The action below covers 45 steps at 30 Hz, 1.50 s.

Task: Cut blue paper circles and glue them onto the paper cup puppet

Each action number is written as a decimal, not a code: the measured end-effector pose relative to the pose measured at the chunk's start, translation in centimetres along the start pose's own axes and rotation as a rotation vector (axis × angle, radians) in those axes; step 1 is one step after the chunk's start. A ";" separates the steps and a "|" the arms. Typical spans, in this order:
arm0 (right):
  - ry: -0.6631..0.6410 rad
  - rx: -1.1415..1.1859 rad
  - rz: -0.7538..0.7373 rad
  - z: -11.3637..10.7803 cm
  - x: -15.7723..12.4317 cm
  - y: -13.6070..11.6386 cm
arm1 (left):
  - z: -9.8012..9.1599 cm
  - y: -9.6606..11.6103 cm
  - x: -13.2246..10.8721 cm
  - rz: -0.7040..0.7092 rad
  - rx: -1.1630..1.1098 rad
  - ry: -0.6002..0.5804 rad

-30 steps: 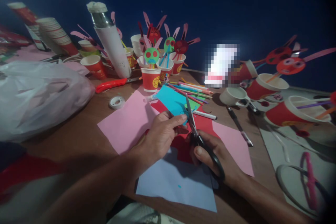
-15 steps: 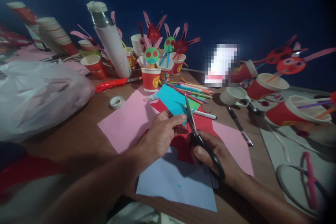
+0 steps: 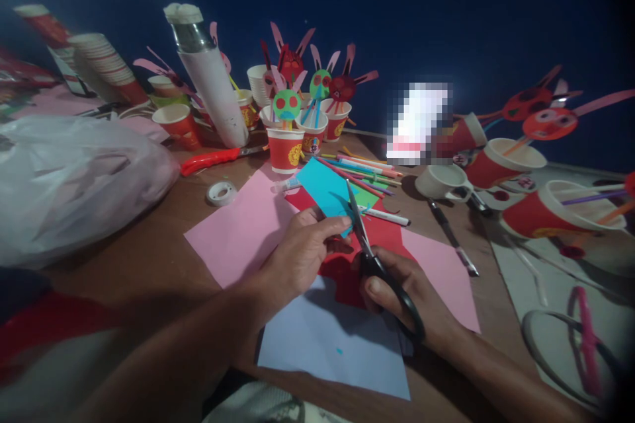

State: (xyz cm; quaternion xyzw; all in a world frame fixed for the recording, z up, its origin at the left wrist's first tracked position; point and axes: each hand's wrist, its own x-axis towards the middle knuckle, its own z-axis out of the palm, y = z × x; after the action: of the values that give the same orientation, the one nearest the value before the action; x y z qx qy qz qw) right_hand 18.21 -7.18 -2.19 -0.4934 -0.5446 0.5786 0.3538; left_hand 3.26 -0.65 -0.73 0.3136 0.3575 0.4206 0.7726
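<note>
My left hand [image 3: 300,252] pinches the near edge of a piece of cyan paper [image 3: 321,188] and holds it above the table. My right hand [image 3: 414,301] grips black-handled scissors [image 3: 370,248], their blades pointing away from me and biting into the cyan paper's right edge. Under both hands lie a red sheet [image 3: 384,231], pink sheets [image 3: 243,228] and a pale blue sheet [image 3: 337,344] with a tiny cyan scrap on it.
Red paper cups [image 3: 285,149] with paper bunny faces on sticks stand behind. Coloured pens [image 3: 364,168], a tape roll [image 3: 221,193], a red-handled cutter [image 3: 211,160], a white mug [image 3: 443,182], a white plastic bag [image 3: 69,178], stacked cups [image 3: 106,66] and a tall tube [image 3: 211,79] surround the sheets.
The scissors have crept slightly left and forward along the cyan paper's edge; my left hand shifted the paper a little. Everything else is unchanged.
</note>
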 end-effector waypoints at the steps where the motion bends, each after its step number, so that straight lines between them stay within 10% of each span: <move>1: 0.001 -0.007 -0.006 0.0 0.0 0.0 | 0.0 0.0 0.0 -0.002 0.007 0.004; 45: 0.002 0.012 -0.037 0.0 0.0 0.2 | -0.2 0.8 0.1 -0.035 0.063 0.016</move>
State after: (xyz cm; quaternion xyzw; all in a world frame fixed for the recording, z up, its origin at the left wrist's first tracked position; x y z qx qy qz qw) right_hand 18.24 -7.19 -2.42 -0.4817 -0.5498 0.5746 0.3681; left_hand 2.79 -0.17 -0.26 0.3282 0.3822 0.3983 0.7665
